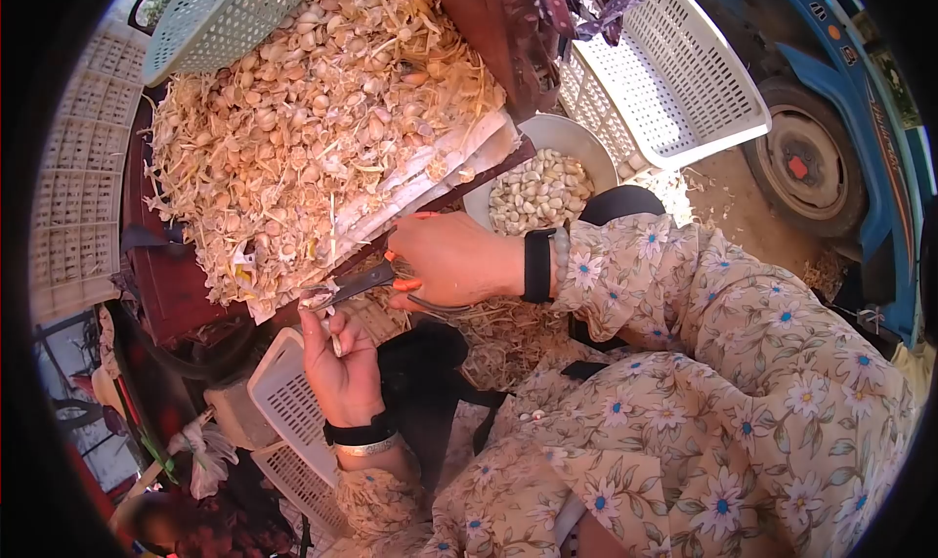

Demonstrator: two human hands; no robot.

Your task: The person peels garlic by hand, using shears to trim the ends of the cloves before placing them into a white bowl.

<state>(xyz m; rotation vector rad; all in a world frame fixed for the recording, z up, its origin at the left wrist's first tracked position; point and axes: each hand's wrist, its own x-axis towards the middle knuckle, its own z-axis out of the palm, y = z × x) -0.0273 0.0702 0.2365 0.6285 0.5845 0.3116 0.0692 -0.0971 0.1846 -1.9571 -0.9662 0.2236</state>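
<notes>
My right hand (454,260) is closed around the orange handles of a pair of scissors (363,280), whose dark blades point left. At the blade tips, my left hand (342,367) pinches a garlic clove (318,300) between thumb and fingers; the blades touch it or lie very close. Another pale piece seems to sit lower among the left fingers. Both hands are just off the near edge of a table heaped with unpeeled garlic cloves (322,108) and dry skins. Beyond my right wrist, pale peeled cloves (542,192) lie in a metal bowl (608,157).
A pale green plastic basket (220,25) rests at the heap's back left. White crates stand at the right (689,79) and lower left (293,387). A blue vehicle (884,196) with a wheel (806,162) is at far right. Skins and straw (518,343) cover the ground below.
</notes>
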